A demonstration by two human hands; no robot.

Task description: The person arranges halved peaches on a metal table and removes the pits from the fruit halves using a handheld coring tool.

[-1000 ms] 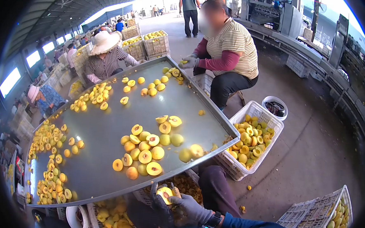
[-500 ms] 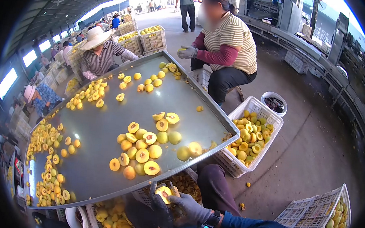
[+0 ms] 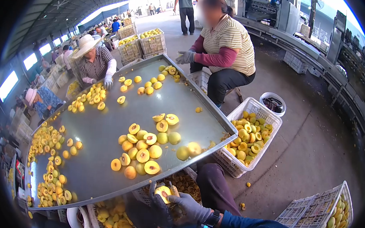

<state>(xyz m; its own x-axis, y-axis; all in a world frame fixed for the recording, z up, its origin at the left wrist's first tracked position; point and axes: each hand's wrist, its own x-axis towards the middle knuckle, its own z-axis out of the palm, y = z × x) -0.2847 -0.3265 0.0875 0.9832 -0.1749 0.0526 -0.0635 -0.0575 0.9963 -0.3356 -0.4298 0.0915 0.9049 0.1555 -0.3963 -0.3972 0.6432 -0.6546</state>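
Just past the near edge of the metal table (image 3: 103,130), my left hand (image 3: 159,207), in a dark glove, holds a halved yellow fruit (image 3: 163,194) with its cut face and brown pit showing. Against the fruit's right side is my right hand (image 3: 192,207), gloved in grey and closed on a small tool with a tan handle (image 3: 174,190). The tool's working end is hard to make out. On the table above my hands lies a cluster of halved and whole fruits (image 3: 142,155).
A white crate of fruit halves (image 3: 275,126) stands right of the table, beside a white bucket (image 3: 285,103). Another fruit crate (image 3: 309,211) is at lower right. A person in a striped shirt (image 3: 231,42) sits across; a person in a pale hat (image 3: 85,45) leans over the far edge.
The hatted co-worker's gloved hand has come onto the table near the far fruit pile. The view has shifted slightly. My hands keep nearly the same hold on the fruit and tool.
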